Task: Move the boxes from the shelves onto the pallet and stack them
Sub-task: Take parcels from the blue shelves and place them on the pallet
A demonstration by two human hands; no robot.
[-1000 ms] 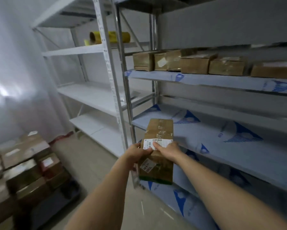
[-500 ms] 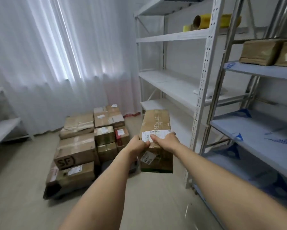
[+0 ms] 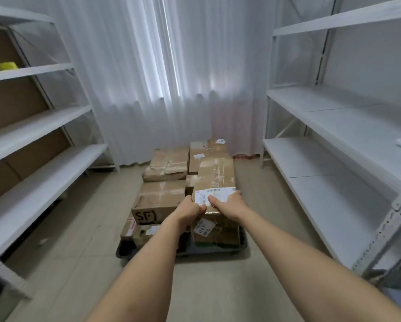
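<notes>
You hold the long brown cardboard box (image 3: 214,182) with a white label in front of you, above the dark pallet (image 3: 242,246) of stacked brown cartons (image 3: 164,163). Your left hand (image 3: 190,209) and right hand (image 3: 227,202) grip its near end, fingers curled on it.

White curtain (image 3: 148,77), tiled floor (image 3: 78,263), white shelving (image 3: 334,126)

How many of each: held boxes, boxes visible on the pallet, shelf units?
Held box: 1
Stacked boxes visible on the pallet: 6, with more possibly hidden
Shelf units: 2
Total: 9
</notes>
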